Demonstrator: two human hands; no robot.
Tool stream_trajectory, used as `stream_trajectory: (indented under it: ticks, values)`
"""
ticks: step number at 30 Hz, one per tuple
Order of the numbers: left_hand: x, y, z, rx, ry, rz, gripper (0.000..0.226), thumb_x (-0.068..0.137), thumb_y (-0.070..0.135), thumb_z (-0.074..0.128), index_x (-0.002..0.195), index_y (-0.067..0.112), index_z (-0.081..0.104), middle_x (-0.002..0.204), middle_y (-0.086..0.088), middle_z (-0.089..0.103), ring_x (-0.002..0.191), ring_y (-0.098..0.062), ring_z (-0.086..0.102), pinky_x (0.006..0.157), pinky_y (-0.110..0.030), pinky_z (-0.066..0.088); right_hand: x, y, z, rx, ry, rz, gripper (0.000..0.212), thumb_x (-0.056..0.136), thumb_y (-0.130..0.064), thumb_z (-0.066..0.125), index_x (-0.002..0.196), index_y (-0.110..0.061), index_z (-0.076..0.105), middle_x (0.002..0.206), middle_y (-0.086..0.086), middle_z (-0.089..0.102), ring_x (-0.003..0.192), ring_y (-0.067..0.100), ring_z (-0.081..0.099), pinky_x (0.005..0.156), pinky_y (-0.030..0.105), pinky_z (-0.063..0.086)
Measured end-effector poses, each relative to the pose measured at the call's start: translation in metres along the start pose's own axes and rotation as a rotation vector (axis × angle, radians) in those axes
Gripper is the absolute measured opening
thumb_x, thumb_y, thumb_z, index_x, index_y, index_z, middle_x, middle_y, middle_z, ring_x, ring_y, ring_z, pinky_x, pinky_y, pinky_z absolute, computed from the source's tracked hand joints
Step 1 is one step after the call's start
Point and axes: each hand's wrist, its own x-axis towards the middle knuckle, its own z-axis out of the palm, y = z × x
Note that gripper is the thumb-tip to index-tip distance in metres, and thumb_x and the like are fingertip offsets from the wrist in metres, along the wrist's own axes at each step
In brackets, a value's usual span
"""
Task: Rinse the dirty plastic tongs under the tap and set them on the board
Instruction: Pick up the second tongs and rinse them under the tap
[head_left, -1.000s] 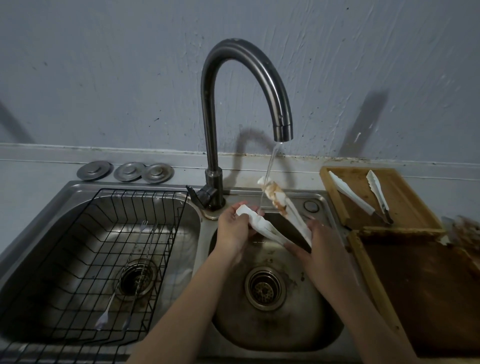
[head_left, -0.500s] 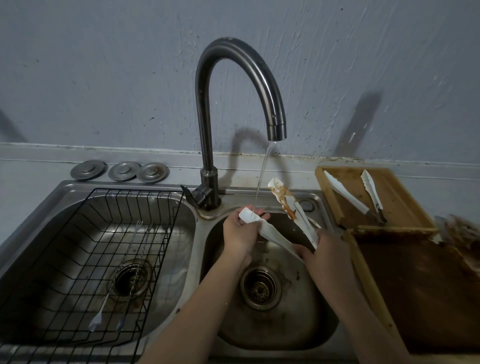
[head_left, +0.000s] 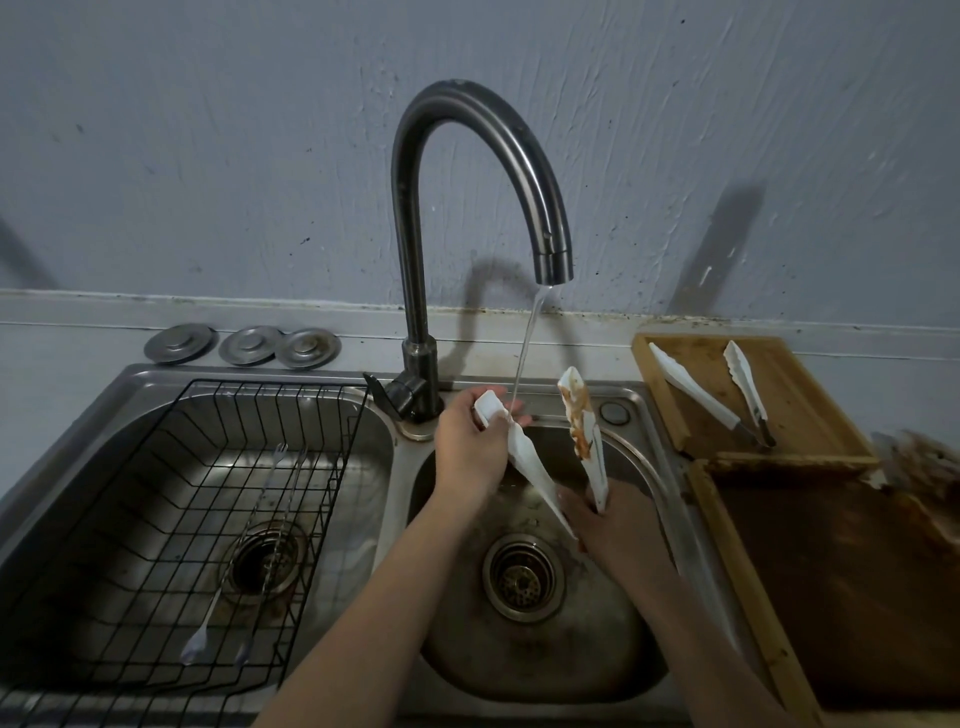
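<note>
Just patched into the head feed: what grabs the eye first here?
The white plastic tongs spread in a V over the right steel sink basin, one arm streaked brown. The left hand holds the clean arm's tip under the thin stream from the dark curved tap; the right hand grips the hinge end. Another white pair lies on the wooden board, right.

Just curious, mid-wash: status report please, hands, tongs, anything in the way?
Left hand gripping one tong tip, right hand gripping the hinge end. Tongs under the tap, one arm brown-stained. Board already holds two utensils.
</note>
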Motion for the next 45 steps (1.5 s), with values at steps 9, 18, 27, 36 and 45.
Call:
stream_trajectory:
  ticks: [9, 18, 27, 36, 45]
  values:
    - [0.002, -0.007, -0.007, 0.092, 0.039, 0.008, 0.022, 0.089, -0.008, 0.051, 0.099, 0.01, 0.057, 0.083, 0.002, 0.068, 0.061, 0.004, 0.068, 0.053, -0.011, 0.052, 0.001, 0.005, 0.006, 0.096, -0.061, -0.017, 0.028, 0.088, -0.028, 0.059, 0.061, -0.024, 0.055, 0.053, -0.009, 0.059, 0.046, -0.003, 0.057, 0.046, 0.004, 0.04]
    - [-0.008, -0.029, -0.021, -0.452, 0.169, -0.441, 0.036, 0.089, -0.013, 0.042, 0.121, -0.001, 0.051, 0.1, -0.016, 0.067, 0.082, -0.028, 0.069, 0.066, -0.038, 0.056, 0.005, -0.004, -0.003, -0.132, 0.006, -0.097, 0.026, 0.09, -0.043, 0.049, 0.077, -0.022, 0.056, 0.06, -0.005, 0.055, 0.049, 0.004, 0.052, 0.04, 0.012, 0.037]
    - [-0.016, -0.041, -0.009, -0.388, 0.188, -0.589, 0.021, 0.092, -0.003, 0.04, 0.098, 0.008, 0.056, 0.091, -0.016, 0.058, 0.077, -0.026, 0.064, 0.062, -0.037, 0.054, 0.006, 0.009, -0.004, -0.279, 0.02, 0.003, 0.02, 0.092, -0.033, 0.048, 0.089, -0.017, 0.061, 0.065, -0.009, 0.056, 0.059, 0.002, 0.056, 0.049, 0.017, 0.04]
    - [-0.017, -0.034, -0.013, 0.314, 0.197, -0.217, 0.044, 0.095, 0.032, 0.046, 0.13, 0.006, 0.045, 0.13, -0.015, 0.05, 0.127, -0.029, 0.043, 0.108, -0.047, 0.034, 0.005, -0.016, -0.005, -0.593, 0.021, -0.059, 0.012, 0.092, -0.025, 0.05, 0.097, -0.016, 0.055, 0.084, -0.001, 0.063, 0.061, 0.01, 0.048, 0.043, 0.018, 0.026]
    - [-0.037, -0.039, -0.016, -0.359, -0.02, -0.428, 0.035, 0.079, 0.009, 0.071, 0.111, -0.002, 0.058, 0.098, -0.021, 0.07, 0.08, -0.024, 0.072, 0.068, -0.03, 0.058, 0.013, -0.042, 0.016, -0.504, -0.211, -0.251, 0.023, 0.09, -0.036, 0.052, 0.101, -0.016, 0.057, 0.096, 0.002, 0.053, 0.08, 0.014, 0.054, 0.066, 0.025, 0.044]
